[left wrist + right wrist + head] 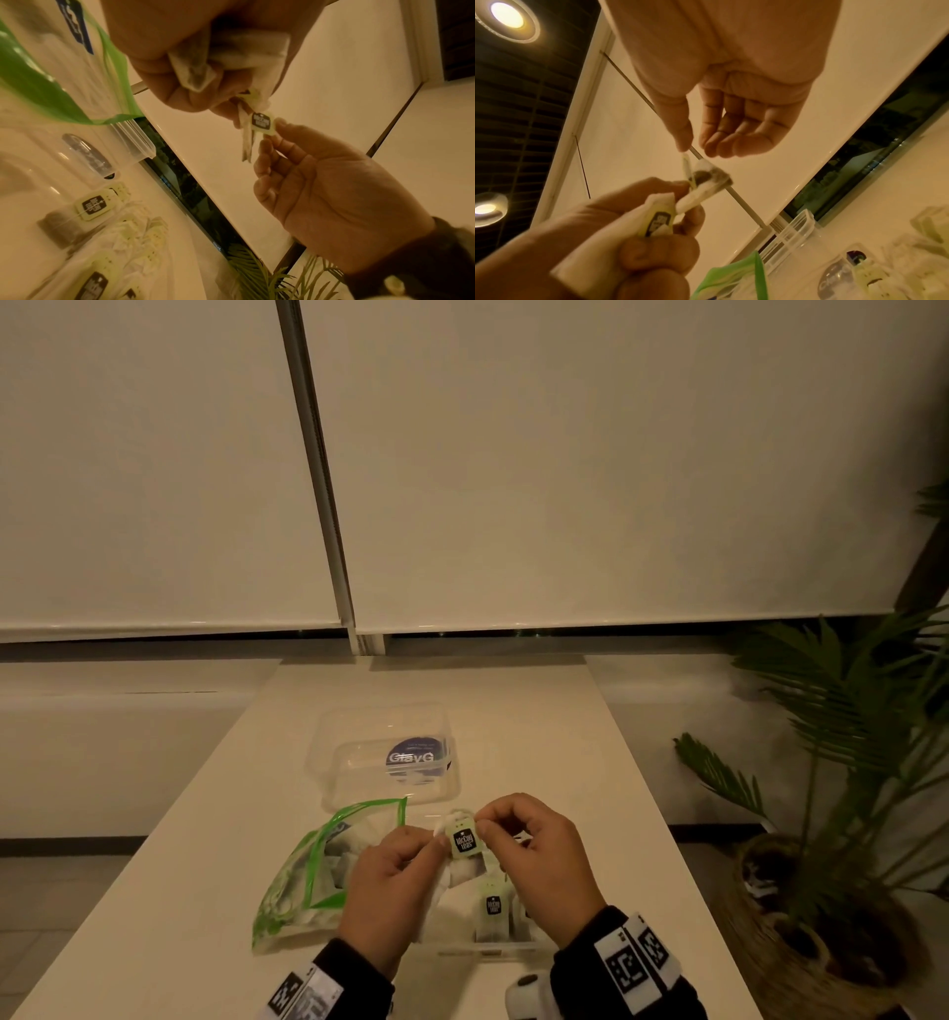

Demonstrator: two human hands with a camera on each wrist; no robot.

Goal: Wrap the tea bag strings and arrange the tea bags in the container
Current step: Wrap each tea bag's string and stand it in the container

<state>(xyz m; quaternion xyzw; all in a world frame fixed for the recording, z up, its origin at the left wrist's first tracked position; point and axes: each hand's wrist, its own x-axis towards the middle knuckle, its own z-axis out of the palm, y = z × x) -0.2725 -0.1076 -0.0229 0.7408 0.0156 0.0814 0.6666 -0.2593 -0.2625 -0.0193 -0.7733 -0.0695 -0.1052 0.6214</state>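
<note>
Left hand (391, 880) grips several tea bags (195, 67) above the surface (513, 711). Right hand (534, 850) pinches one paper tag (463, 840) between thumb and forefinger. Container (482, 948) lies beneath both hands.

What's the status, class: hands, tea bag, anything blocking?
Left hand grips tea bags. Right hand pinches the tag. Container below, unobstructed.
</note>
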